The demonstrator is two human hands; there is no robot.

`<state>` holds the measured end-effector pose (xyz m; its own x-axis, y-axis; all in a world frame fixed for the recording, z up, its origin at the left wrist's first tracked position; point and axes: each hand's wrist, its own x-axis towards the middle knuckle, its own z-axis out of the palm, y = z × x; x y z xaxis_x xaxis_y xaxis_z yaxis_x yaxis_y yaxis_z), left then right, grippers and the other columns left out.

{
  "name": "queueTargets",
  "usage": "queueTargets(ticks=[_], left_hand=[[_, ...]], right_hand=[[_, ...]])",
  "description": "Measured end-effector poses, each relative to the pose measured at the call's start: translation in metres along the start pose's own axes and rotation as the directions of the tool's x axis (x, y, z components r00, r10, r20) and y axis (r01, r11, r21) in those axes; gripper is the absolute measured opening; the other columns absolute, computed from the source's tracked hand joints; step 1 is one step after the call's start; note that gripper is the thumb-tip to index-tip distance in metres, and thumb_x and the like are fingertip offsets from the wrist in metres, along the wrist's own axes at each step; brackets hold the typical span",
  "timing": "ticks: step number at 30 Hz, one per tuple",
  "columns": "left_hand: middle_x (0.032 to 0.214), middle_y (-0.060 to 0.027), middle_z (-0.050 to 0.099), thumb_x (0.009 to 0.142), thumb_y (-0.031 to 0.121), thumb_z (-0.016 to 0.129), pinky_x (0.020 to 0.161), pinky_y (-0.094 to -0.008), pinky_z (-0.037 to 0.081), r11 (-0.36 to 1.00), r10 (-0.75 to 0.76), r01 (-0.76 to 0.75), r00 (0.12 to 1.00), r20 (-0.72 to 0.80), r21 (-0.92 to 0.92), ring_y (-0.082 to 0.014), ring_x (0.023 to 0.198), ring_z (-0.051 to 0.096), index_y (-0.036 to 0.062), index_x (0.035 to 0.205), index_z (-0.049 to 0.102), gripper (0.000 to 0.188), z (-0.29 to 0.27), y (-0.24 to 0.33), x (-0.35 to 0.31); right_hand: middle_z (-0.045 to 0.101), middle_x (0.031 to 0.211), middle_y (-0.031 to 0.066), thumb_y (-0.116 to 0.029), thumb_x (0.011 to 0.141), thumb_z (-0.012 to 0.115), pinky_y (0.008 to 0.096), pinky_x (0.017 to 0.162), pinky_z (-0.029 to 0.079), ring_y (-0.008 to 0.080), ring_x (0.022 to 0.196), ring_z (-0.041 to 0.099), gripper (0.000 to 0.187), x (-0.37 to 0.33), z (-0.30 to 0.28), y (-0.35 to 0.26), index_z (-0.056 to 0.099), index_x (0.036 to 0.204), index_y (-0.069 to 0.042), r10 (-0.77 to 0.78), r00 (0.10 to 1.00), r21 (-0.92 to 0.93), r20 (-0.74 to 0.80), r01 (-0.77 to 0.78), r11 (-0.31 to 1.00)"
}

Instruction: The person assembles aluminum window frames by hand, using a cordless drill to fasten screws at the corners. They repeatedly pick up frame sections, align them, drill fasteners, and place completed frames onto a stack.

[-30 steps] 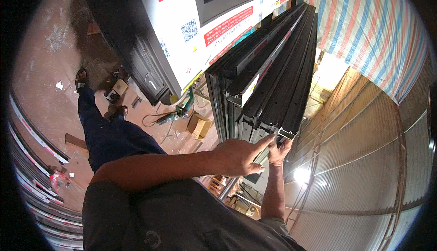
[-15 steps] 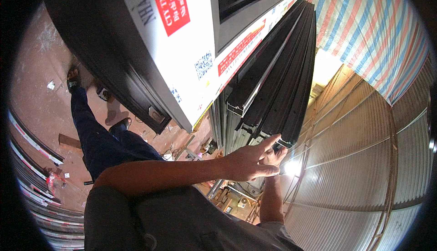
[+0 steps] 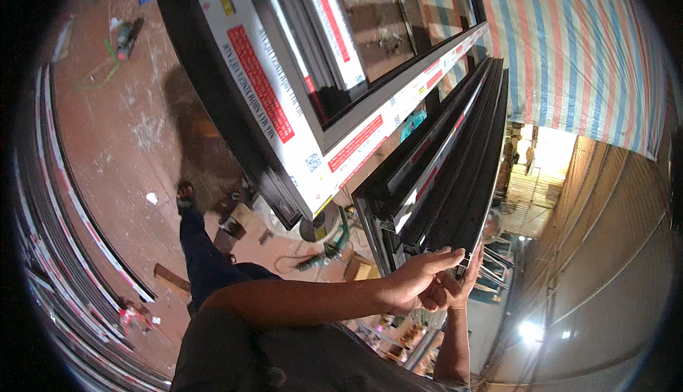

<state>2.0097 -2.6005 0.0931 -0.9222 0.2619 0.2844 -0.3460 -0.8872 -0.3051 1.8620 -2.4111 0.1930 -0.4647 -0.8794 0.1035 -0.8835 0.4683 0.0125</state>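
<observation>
My left hand [image 3: 418, 282] reaches across from the left, its fingers curled at the near end of a long black aluminium profile [image 3: 464, 186]. The thumb lies along the profile's end. On the outer side, my right hand [image 3: 461, 287] comes up from below, its fingers against the same end, close to the left hand. Just what the curled fingers press on is partly hidden. Several more dark profiles lie alongside, one with a film strip [image 3: 427, 178]. To their left stands a large black frame [image 3: 331, 136] covered in white and red printed film.
On the floor at left, long film-striped profiles [image 3: 71, 207] lie stacked. A green corded power tool [image 3: 333, 250] is on the floor below the frame's corner. A small wooden block [image 3: 172, 278] lies near my leg. A striped tarpaulin [image 3: 569, 43] hangs at the upper right.
The view has shifted, showing more of the floor and frame. Both hands appear lower and further right, still at the profile's end. The left fingers look more curled.
</observation>
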Motion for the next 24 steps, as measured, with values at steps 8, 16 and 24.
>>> queueTargets(ticks=[8,16,24], left_hand=[[0.075,-0.0036,0.07,0.1,0.061,0.061,0.049,-0.0279,0.047,0.988,0.056,-0.027,0.982,-0.182,0.155,-0.0156,0.054,0.064,0.0104,0.112,0.069,0.052,0.002,-0.014,0.002],[0.081,-0.007,0.069,0.103,0.053,0.059,0.056,-0.0321,0.05,0.917,0.246,-0.143,0.937,-0.247,0.373,-0.0205,0.057,0.062,0.0161,0.147,0.047,0.059,0.018,-0.028,-0.002],[0.1,-0.0105,0.068,0.103,0.035,0.063,0.067,-0.0298,0.054,0.001,0.621,0.148,0.775,-0.117,0.989,-0.0172,0.078,0.069,0.0003,0.147,0.052,0.058,0.013,-0.021,-0.043]], right_hand=[[0.032,0.164,0.0294,-0.046,0.069,0.089,0.0514,0.115,0.043,0.0477,0.147,0.041,0.109,0.002,-0.008,-0.006,0.04,0.161,-0.012,0.074,0.996,-0.015,-0.053,-0.075,0.997],[0.039,0.16,0.0295,-0.044,0.065,0.09,0.0526,0.112,0.045,0.0483,0.14,0.049,0.105,-0.001,-0.017,-0.015,0.049,0.156,-0.013,0.132,0.982,0.014,-0.134,-0.131,0.991],[0.042,0.159,0.0262,-0.048,0.069,0.087,0.0522,0.105,0.048,0.0446,0.127,0.058,0.098,-0.011,-0.023,-0.019,0.051,0.156,-0.02,0.153,0.976,0.002,-0.157,-0.155,0.988]])
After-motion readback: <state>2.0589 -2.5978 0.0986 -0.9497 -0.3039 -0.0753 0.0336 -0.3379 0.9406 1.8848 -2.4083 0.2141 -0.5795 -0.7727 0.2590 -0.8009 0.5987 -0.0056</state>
